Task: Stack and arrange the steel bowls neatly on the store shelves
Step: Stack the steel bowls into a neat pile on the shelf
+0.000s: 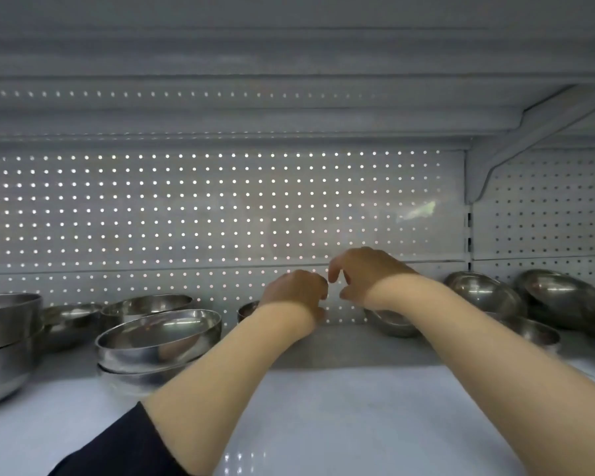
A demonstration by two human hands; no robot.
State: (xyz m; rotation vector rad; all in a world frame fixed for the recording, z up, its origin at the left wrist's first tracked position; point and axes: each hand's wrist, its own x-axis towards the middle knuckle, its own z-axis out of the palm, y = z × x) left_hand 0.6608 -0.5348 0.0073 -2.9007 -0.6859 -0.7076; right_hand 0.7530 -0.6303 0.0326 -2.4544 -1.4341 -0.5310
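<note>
Fingers [339,264] of the right hand [368,276] hooked downward and loosely curled, thumb and index apart, pinching nothing visible. Left hand [294,290] curled tighter, knuckles toward the camera. Honestly can't tell if it's holding anything.

Working outward from the body:

Closest in, a dark sleeve [117,448] on the left arm, then bare white shelf deck [323,424].

Further back on the left, a low stack of steel bowls [158,334], mouths up, plus a bigger stack [4,338] cut off at the far left edge.

Past those, both hands side by side, nearly touching, way back near the pegboard panel [220,207].

Now the bit that matters for the next move: small bowl [392,324] sitting right below the right hand, tucked under the wrist, mouth up, partly hidden by the forearm. Right hand obviously nearer to it than the left. Probably just a straight drop of the fingers onto the rim, no sideways reach needed. Round too, so no long axis to line up with.

Second small bowl [248,309] peeking out just left of the left wrist, so more that hand's job.

Off to the right and well apart, tilted bowls [485,293] leaning over instead of nested. Looks like plenty of sorting left there.
</note>
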